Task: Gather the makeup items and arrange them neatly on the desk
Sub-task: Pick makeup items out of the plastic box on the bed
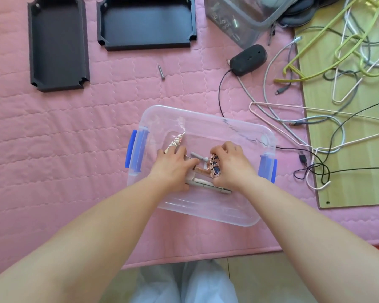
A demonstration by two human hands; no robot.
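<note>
A clear plastic box point(206, 127) with blue side clips sits on the pink quilted cover in front of me. Both my hands are inside it. My left hand point(173, 167) lies over several grey pencil-like makeup sticks point(208, 185) and a pale ornamented stick point(175, 143) whose tip pokes out past my fingers. My right hand point(232, 167) curls round a pink and dark patterned oval item point(214, 168). A copper-coloured tube point(200, 170) lies between the hands. A short grey stick point(198, 156) points from between them.
Two black trays point(57, 42) point(147, 20) lie at the back left. A single grey pencil point(161, 72) lies on the cover. A clear bin point(239, 18), a black device point(248, 60), tangled cables and hangers point(337, 51) crowd the right on a wooden board point(348, 149).
</note>
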